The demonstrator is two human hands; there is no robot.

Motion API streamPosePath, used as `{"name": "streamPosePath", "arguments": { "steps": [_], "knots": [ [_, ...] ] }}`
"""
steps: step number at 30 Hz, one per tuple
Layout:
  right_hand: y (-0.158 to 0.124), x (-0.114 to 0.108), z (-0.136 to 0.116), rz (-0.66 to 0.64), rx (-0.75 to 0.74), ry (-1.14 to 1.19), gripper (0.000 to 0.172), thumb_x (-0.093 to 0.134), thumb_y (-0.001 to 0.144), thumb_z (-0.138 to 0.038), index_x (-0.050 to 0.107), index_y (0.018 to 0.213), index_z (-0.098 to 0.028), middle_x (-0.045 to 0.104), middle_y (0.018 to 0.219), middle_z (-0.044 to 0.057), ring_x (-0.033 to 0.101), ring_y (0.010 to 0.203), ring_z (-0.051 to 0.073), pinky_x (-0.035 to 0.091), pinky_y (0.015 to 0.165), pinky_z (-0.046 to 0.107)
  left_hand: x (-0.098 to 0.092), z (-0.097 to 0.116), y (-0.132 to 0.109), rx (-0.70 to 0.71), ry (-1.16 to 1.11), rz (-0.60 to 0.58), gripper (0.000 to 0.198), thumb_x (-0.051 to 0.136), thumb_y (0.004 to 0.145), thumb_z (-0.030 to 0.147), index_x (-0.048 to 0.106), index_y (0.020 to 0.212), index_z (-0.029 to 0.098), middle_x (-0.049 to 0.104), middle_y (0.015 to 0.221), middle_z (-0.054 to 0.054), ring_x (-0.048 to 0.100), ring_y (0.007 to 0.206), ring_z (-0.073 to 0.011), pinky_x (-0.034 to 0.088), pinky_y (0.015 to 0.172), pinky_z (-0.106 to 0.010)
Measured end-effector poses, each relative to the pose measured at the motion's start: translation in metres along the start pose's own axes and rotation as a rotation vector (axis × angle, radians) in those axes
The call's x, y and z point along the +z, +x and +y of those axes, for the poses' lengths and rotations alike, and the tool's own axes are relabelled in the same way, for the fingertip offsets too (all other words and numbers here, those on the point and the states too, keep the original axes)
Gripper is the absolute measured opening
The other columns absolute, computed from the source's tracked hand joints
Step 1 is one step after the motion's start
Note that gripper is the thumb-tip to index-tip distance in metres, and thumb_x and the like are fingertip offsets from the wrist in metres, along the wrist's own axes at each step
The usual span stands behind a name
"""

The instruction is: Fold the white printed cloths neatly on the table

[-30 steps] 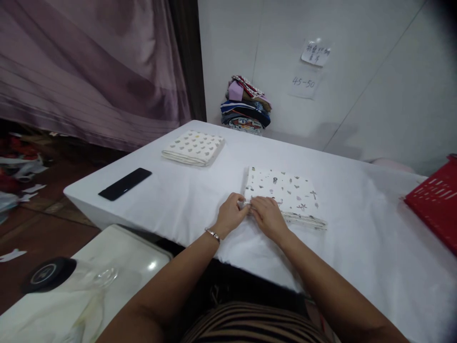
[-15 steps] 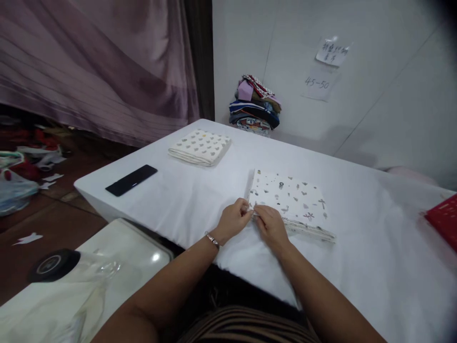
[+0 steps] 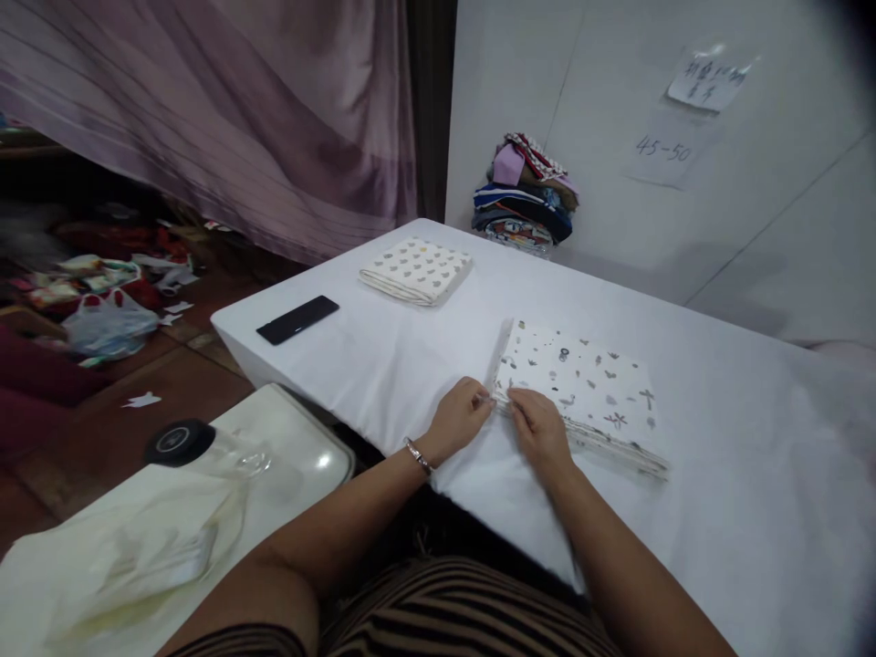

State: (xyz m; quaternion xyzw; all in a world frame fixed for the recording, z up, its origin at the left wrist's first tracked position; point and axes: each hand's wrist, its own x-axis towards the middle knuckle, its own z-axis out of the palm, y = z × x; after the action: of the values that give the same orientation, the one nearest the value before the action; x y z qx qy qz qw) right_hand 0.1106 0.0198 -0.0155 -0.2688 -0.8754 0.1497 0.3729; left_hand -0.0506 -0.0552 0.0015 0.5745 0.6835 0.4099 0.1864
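1. From here, I see the left hand pinching the near left corner of the patterned cloth. The right hand pinches its edge just beside.
2. That cloth lies on the white table.
3. It looks nearly all folded; just that corner seems left to neaten.
4. Farther back, the spotted cloth already lies folded.

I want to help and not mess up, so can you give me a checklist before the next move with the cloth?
1. Nearer folded cloth lying on the white table: ok.
2. Left hand and right hand at its near left corner: ok.
3. Firm pinch: cannot tell, fingertips too small to judge.
4. Layers even along the near edge: not ok, they look staggered at the right end.
5. Black flat object apart from both cloths: ok.
6. Other folded cloth apart, farther back: ok.
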Motion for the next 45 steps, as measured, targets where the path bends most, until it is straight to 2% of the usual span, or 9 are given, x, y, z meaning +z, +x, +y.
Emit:
{"name": "streamPosePath", "arguments": {
  "steps": [3,6,10,16,28,31,35,40,45],
  "knots": [
    [0.0,0.001,0.001,0.008,-0.009,0.011,0.025,0.044,0.089,-0.024,0.061,0.107,-0.023,0.066,0.104,0.006,0.059,0.1,0.021,0.046,0.087,0.041,0.001,0.002,0.001,0.049,0.072,-0.028,0.012,0.054,0.081,0.027,0.053,0.072,0.018,0.054,0.077,0.0,0.051,0.073,-0.0137,0.039,0.066,-0.026],
    [0.0,0.001,0.001,0.014,-0.017,0.001,0.025,0.044,0.089,-0.024,0.061,0.107,-0.022,0.066,0.105,0.007,0.058,0.1,0.021,0.046,0.087,0.041,0.002,0.002,0.003,0.02,0.077,-0.04,0.009,0.055,0.08,0.026,0.056,0.076,0.018,0.055,0.077,0.0,0.052,0.072,-0.0135,0.039,0.065,-0.026],
    [0.001,0.0,-0.002,-0.008,-0.024,-0.031,0.025,0.044,0.09,-0.026,0.061,0.107,-0.02,0.066,0.103,0.008,0.058,0.098,0.022,0.046,0.085,0.04,0.004,-0.001,0.003,-0.052,-0.003,-0.019,0.013,0.056,0.079,0.029,0.06,0.087,0.02,0.06,0.083,0.001,0.054,0.072,-0.013,0.041,0.066,-0.025],
    [0.008,-0.001,-0.009,-0.024,0.046,-0.047,0.025,0.045,0.09,-0.032,0.063,0.104,-0.021,0.066,0.1,0.008,0.057,0.095,0.022,0.045,0.083,0.038,0.004,-0.001,0.004,-0.118,-0.126,-0.004,0.017,0.057,0.078,0.034,0.062,0.084,0.019,0.064,0.08,0.001,0.056,0.069,-0.0123,0.043,0.066,-0.024],
    [0.034,-0.011,-0.023,-0.253,0.112,-0.196,0.022,0.045,0.09,-0.027,0.066,0.083,-0.021,0.061,0.081,0.005,0.054,0.08,0.018,0.04,0.073,0.029,0.005,-0.006,0.009,-0.107,-0.134,-0.019,0.022,0.052,0.08,0.037,0.065,0.077,0.019,0.065,0.075,0.001,0.056,0.071,-0.0136,0.043,0.065,-0.024],
    [0.036,-0.008,-0.023,-0.194,0.111,-0.131,0.027,0.043,0.091,-0.028,0.062,0.073,-0.021,0.059,0.074,0.004,0.053,0.074,0.018,0.04,0.068,0.029,0.005,-0.007,0.008,-0.091,-0.149,-0.014,0.022,0.053,0.079,0.038,0.065,0.076,0.019,0.065,0.074,0.001,0.056,0.07,-0.0135,0.043,0.065,-0.024],
    [0.03,-0.001,-0.022,-0.075,0.075,-0.067,0.026,0.039,0.092,-0.029,0.062,0.082,-0.02,0.06,0.079,0.006,0.052,0.077,0.019,0.042,0.071,0.032,0.006,-0.006,0.008,-0.087,-0.173,0.008,0.022,0.054,0.08,0.037,0.065,0.077,0.019,0.065,0.075,0.0,0.056,0.07,-0.0132,0.044,0.066,-0.025],
    [0.019,0.004,-0.02,-0.069,-0.01,-0.13,0.024,0.041,0.091,-0.028,0.063,0.096,-0.019,0.061,0.089,0.008,0.052,0.084,0.021,0.043,0.075,0.036,0.006,-0.006,0.008,-0.12,-0.201,0.036,0.016,0.056,0.078,0.031,0.065,0.078,0.018,0.066,0.076,0.0,0.056,0.069,-0.0125,0.045,0.066,-0.025],
    [0.016,0.005,-0.018,-0.069,-0.034,-0.161,0.022,0.046,0.089,-0.028,0.061,0.101,-0.017,0.06,0.095,0.01,0.051,0.088,0.023,0.043,0.077,0.037,0.004,-0.007,0.009,-0.07,-0.259,0.018,0.019,0.05,0.08,0.027,0.066,0.079,0.018,0.066,0.077,0.0,0.057,0.071,-0.0125,0.045,0.068,-0.025]
  ]
}}
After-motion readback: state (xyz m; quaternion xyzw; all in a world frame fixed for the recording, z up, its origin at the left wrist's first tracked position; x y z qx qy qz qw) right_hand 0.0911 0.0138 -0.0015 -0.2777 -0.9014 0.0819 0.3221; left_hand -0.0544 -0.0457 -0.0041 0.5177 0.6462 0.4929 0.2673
